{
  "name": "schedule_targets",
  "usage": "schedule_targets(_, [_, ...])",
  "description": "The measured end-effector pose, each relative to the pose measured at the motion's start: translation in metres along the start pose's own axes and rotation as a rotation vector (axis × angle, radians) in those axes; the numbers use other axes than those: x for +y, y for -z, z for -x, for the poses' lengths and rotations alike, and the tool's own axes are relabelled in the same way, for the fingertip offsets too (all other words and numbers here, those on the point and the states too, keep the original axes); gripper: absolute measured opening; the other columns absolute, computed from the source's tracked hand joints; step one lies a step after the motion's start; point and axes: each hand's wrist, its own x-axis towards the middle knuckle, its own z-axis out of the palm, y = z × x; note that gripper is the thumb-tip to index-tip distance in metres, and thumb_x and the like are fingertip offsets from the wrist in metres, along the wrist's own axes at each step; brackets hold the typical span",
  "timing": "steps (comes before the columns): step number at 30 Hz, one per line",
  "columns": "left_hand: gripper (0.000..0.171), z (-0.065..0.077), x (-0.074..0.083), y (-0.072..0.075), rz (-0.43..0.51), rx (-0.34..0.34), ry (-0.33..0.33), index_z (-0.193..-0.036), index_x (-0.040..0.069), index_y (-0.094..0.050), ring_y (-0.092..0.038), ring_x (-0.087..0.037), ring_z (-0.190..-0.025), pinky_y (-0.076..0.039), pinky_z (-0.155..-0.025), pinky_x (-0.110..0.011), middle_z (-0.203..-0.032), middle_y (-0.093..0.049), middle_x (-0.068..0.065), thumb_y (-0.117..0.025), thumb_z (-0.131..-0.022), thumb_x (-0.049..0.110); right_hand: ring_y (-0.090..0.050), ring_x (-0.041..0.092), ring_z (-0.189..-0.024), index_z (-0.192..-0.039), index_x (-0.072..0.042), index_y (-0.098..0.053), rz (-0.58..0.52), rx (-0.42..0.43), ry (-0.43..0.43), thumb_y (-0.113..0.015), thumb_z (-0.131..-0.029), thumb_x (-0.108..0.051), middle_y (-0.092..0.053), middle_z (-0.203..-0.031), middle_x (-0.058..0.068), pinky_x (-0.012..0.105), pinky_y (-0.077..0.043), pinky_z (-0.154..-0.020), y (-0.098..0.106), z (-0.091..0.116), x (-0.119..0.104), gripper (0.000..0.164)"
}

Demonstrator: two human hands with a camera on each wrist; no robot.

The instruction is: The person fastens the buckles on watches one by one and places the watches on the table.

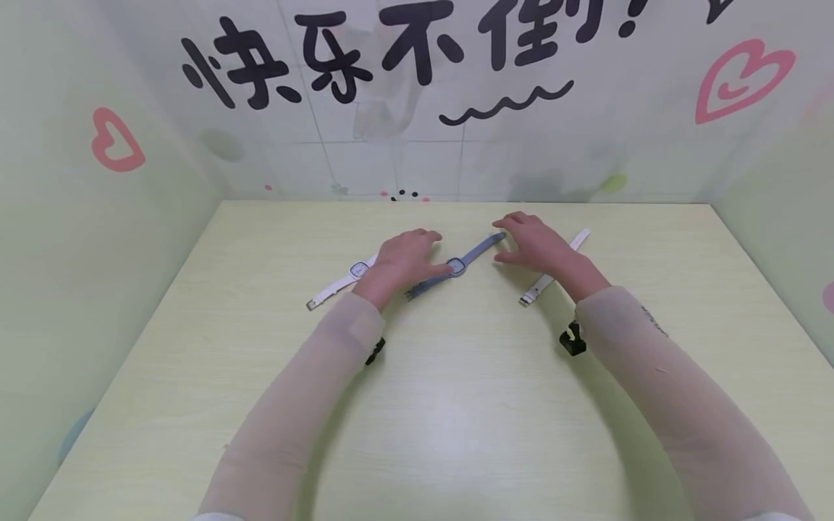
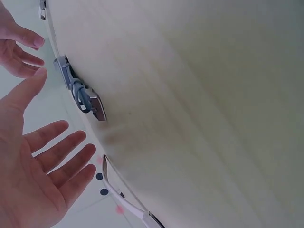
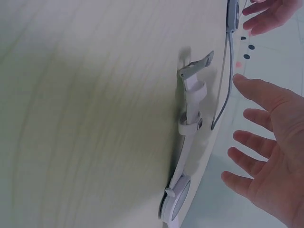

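A blue watch (image 1: 478,247) lies slantwise on the table between my two hands, its buckle end toward the front left. My left hand (image 1: 404,259) is held over the buckle half of it, fingers spread and holding nothing. Partly behind that hand is a white watch (image 1: 358,270). Near the blue strap's far tip hovers my right hand (image 1: 534,242), its fingers apart and empty. Another white watch (image 1: 537,288) lies under the right hand and wrist, which hide its dial in the head view; the right wrist view shows its buckle, strap loops and dial (image 3: 178,199).
The pale wooden table (image 1: 456,405) meets a printed back wall (image 1: 391,166) just beyond the watches. Side walls stand left (image 1: 98,239) and right (image 1: 782,217). Black mounts (image 1: 573,340) hang below both wrists.
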Motion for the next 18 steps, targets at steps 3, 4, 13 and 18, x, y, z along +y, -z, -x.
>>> schedule_targets(3, [0.075,-0.0008,0.0012,-0.0006,0.001,-0.004,-0.013,-0.15,0.017,-0.044,-0.05,-0.026,-0.135,-0.05,-0.105,-0.043,-0.149,-0.051,-0.008,-0.062,-0.091,0.059,-0.036,0.045,-0.141,-0.146,-0.002,-0.045,0.004,-0.005,0.003,-0.072,-0.091,-0.026,-0.039,-0.153,0.025,0.055,-0.031,-0.119,-0.0016,-0.0017,0.0006,0.066])
schedule_targets(4, [0.074,-0.0013,0.0014,-0.001,0.001,-0.005,-0.016,-0.149,0.016,-0.044,-0.052,-0.025,-0.134,-0.05,-0.104,-0.042,-0.147,-0.053,-0.008,-0.063,-0.091,0.059,-0.036,0.045,-0.141,-0.146,-0.001,-0.045,0.004,-0.005,0.005,-0.072,-0.091,-0.026,-0.039,-0.153,0.025,0.055,-0.031,-0.119,-0.002,-0.0022,0.0006,0.066])
schedule_targets(13, [0.067,-0.0059,0.0047,-0.0029,0.011,-0.007,-0.025,-0.145,0.015,-0.05,-0.054,-0.025,-0.13,-0.049,-0.104,-0.041,-0.143,-0.057,-0.006,-0.066,-0.092,0.052,-0.038,0.045,-0.139,-0.146,-0.001,-0.045,0.012,-0.008,0.011,-0.073,-0.091,-0.024,-0.04,-0.151,0.026,0.055,-0.032,-0.118,-0.0054,-0.0073,0.0003,0.065])
schedule_targets(18, [0.063,-0.0062,0.0079,-0.0018,0.003,-0.01,-0.025,-0.143,0.015,-0.052,-0.055,-0.023,-0.129,-0.049,-0.104,-0.04,-0.141,-0.058,-0.006,-0.067,-0.092,0.049,-0.039,0.046,-0.139,-0.145,-0.001,-0.046,0.007,-0.012,0.017,-0.073,-0.09,-0.022,-0.041,-0.15,0.026,0.055,-0.032,-0.118,-0.0067,-0.0092,-0.0002,0.064])
